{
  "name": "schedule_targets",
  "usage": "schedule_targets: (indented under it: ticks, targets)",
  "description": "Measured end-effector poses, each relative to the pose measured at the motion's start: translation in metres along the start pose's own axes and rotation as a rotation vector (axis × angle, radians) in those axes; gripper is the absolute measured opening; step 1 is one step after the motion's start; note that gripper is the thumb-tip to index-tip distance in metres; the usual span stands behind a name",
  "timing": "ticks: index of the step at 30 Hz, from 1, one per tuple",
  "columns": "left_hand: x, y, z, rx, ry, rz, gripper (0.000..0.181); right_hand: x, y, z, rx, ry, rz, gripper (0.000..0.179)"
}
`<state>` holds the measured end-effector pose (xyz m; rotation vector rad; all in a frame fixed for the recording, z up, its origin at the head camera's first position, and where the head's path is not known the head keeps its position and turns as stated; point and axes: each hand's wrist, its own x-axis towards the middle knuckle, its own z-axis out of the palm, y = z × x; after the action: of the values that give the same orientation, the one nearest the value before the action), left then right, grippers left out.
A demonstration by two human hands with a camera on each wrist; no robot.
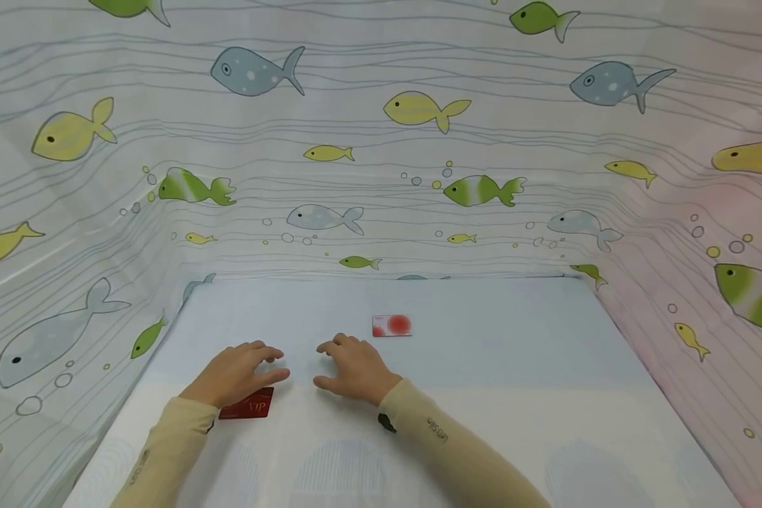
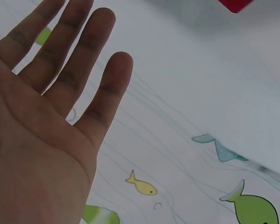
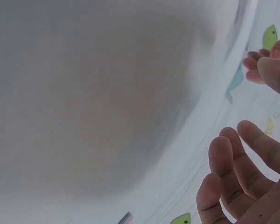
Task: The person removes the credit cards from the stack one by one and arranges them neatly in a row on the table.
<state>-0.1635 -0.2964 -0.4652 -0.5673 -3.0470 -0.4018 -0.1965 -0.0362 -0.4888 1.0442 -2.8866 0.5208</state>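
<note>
Between our two hands, one strip of pale tabletop (image 1: 301, 409).

Left hand (image 1: 238, 370): fingers relaxed and lightly bent, thumb apart, holding nothing. Right hand (image 1: 355, 369): likewise loose, its fingertips facing the left hand's, nothing held.

Red card marked VIP (image 1: 258, 407): flat on the table, on our near side of the left hand, which hides its upper left part in the head view; whether the two touch, we cannot tell.

White card with red discs (image 1: 398, 325): flat, just beyond the right hand and to the right of its fingertips, apart from both hands.

Cream sleeves (image 1: 470, 451): one behind each hand.

Fish-printed sheet (image 1: 527, 134): rising beyond the hands and to either side.

Handling notes, by our judgement: both cards look thin and stiff, so a broad grasp from above would probably slip. For the red card, we would do well to bring the left wrist clear, steady one edge with a fingertip and work a nail under another. For the white card, our right hand lies nearer; we should approach low and pinch opposite edges.
</note>
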Motion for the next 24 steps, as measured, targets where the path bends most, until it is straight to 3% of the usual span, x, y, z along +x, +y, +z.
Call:
schedule_targets:
  ticks: [9, 16, 24]
  targets:
    - [0.026, 0.018, 0.008, -0.015, -0.004, 0.047, 0.051, -0.012, 0.031, -0.004, 0.025, 0.028, 0.029, 0.052]
    - [0.042, 0.028, 0.01, -0.042, 0.015, 0.074, 0.047, -0.021, 0.056, -0.022, 0.12, 0.058, 0.074, 0.052]
    - [0.059, 0.044, 0.018, -0.062, 0.025, 0.102, 0.047, -0.035, 0.084, -0.032, 0.11, 0.127, 0.098, 0.052]
